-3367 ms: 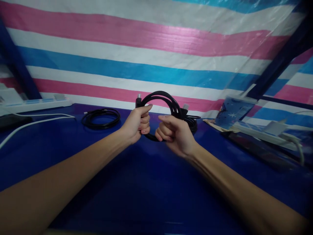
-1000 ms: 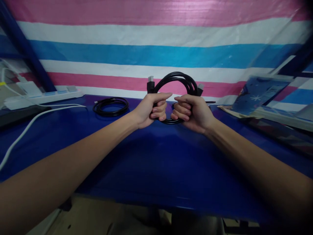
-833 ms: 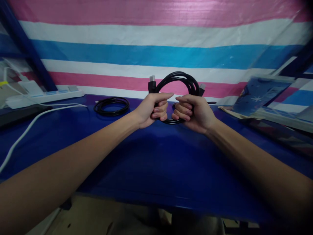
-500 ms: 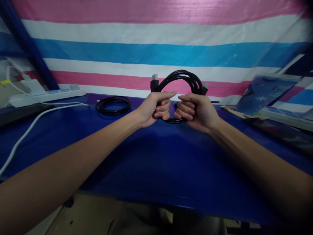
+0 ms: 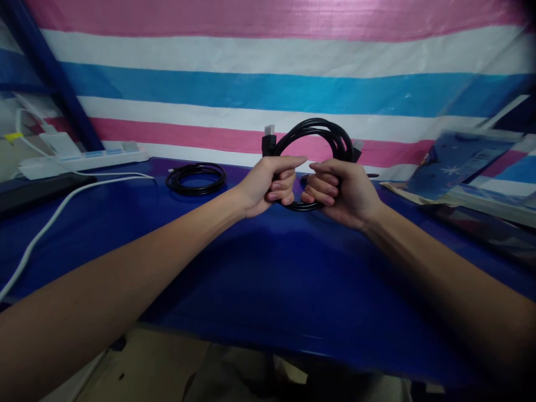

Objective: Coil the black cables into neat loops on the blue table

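Observation:
A coiled black cable (image 5: 314, 128) is held up over the blue table between my two hands, its loops standing upright. My left hand (image 5: 274, 181) is closed round the left side of the coil, and a plug (image 5: 269, 139) with a pale tip sticks up beside it. Round the right side my right hand (image 5: 341, 187) is wrapped, with a second plug (image 5: 357, 149) partly hidden behind it. Both thumbs point inward, their tips almost meeting. Part of the coil shows below the fingers.
Another black cable coil (image 5: 196, 178) lies on the blue table (image 5: 268, 285) at left. Beyond it are a white power strip (image 5: 96, 162), a white cord (image 5: 54, 218) and a dark flat object (image 5: 42, 192). A blue packet (image 5: 452, 164) stands at right, before a striped sheet (image 5: 251, 89).
The whole view has shifted slightly. Both hands keep the same grip on the coiled cable, which looks unchanged in shape.

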{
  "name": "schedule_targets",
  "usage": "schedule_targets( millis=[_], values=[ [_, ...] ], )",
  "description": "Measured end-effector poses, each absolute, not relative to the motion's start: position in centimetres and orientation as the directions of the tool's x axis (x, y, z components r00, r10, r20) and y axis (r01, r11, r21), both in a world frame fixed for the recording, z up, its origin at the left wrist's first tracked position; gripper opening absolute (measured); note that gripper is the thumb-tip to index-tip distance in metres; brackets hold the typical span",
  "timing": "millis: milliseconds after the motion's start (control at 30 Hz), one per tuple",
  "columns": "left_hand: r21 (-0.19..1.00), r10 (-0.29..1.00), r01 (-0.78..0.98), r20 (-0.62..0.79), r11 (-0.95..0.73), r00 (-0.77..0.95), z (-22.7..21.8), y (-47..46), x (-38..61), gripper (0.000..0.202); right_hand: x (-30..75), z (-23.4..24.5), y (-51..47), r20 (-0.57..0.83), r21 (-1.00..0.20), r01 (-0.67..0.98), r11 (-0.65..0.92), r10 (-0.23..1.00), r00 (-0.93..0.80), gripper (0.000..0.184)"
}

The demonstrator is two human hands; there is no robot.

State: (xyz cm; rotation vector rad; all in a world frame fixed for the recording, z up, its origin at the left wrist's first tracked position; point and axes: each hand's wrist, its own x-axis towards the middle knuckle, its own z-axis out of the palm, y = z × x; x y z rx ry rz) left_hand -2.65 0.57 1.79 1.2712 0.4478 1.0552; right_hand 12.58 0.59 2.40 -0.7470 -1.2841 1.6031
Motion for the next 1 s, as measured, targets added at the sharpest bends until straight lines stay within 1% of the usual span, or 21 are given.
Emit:
schedule_targets(
  millis=[267,700,1000],
  values=[
    [0.916,0.818,-0.395,0.281,-0.073,0.501,1.83,0.67,-2.76,0.044,12.38,2.64,0.40,0.066,-0.962,-0.270,-0.040,0.926,-0.372,0.044],
    [0.912,0.830,-0.409,0.257,-0.039,0.494,1.82,0.68,-2.65,0.046,12.39,2.44,0.50,0.096,-0.961,-0.276,-0.010,0.924,-0.371,0.043],
    [0.917,0.826,-0.392,0.273,-0.069,0.493,1.86,0.53,-2.72,0.044,12.42,2.44,0.54,0.097,-0.956,-0.291,-0.020,0.918,-0.383,0.044]
  ],
)
